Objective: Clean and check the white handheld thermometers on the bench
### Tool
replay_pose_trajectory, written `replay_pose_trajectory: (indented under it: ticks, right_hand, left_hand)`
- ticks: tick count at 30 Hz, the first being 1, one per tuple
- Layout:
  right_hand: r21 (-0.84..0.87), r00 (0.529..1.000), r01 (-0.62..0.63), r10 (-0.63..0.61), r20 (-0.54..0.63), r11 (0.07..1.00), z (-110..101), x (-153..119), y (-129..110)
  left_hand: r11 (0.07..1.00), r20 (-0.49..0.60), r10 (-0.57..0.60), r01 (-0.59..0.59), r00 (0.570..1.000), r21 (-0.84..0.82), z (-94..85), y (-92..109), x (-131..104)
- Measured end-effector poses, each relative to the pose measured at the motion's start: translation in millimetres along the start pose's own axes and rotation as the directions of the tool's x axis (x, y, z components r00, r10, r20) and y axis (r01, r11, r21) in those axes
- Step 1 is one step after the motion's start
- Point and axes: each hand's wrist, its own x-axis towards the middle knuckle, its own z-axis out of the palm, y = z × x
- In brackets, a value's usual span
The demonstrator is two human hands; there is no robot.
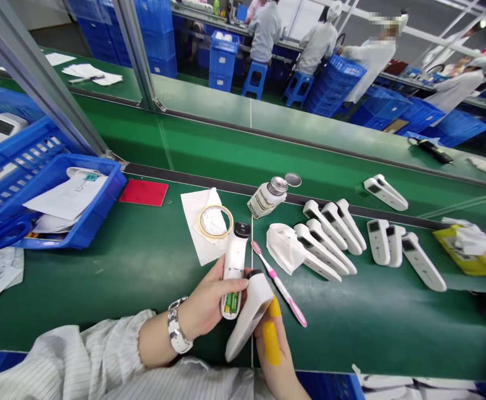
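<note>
My left hand [207, 300], with a watch on its wrist, is closed round a white handheld infrared thermometer [235, 253]. Green batteries [231, 301] show in its uncovered battery bay. In my right hand [273, 339], marked with yellow patches, is a second white thermometer [251, 311], tilted and close beside the first; its fingers are partly hidden behind it. A pink and white toothbrush [280, 284] lies just to the right. Beyond my hands are a roll of tape [202, 229] on white paper [193, 208], a dispenser bottle [263, 200] with its lid up, and a white cloth [282, 247].
Several thermometers [343, 228] lie in groups at the right, before a yellow tray [464, 258]. At the left stand a blue bin [95, 208] with papers and a red card [145, 193]. A metal post [43, 72] rises there. People work in the background.
</note>
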Motion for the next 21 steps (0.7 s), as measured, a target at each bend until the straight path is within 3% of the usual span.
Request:
replay_pose_trajectory:
  ticks: [4,7,9,13,21]
  right_hand:
    - [0.093,0.987,-0.070,0.056,0.148,0.993,7,-4,-8]
    - [0.223,0.995,-0.096,0.092,0.025,0.970,3,0,-11]
    - [0.382,0.982,-0.152,0.183,-0.046,0.912,-1,6,-16]
    - [0.568,0.937,-0.255,0.345,-0.054,0.782,-2,18,-32]
    - [0.637,0.973,-0.165,0.230,-0.020,0.753,2,22,-37]
  left_hand:
    - [0.998,-0.060,0.052,-0.051,0.997,0.021,1.4,4,-1]
    - [0.995,-0.071,0.075,-0.079,0.995,-0.059,3.2,4,-1]
    - [0.992,-0.049,0.067,-0.072,0.997,-0.103,4.5,3,-1]
    - [0.994,0.015,0.081,-0.080,0.997,-0.081,6.4,3,-1]
    - [0.993,0.101,0.075,-0.064,0.992,-0.104,5.3,-1,-2]
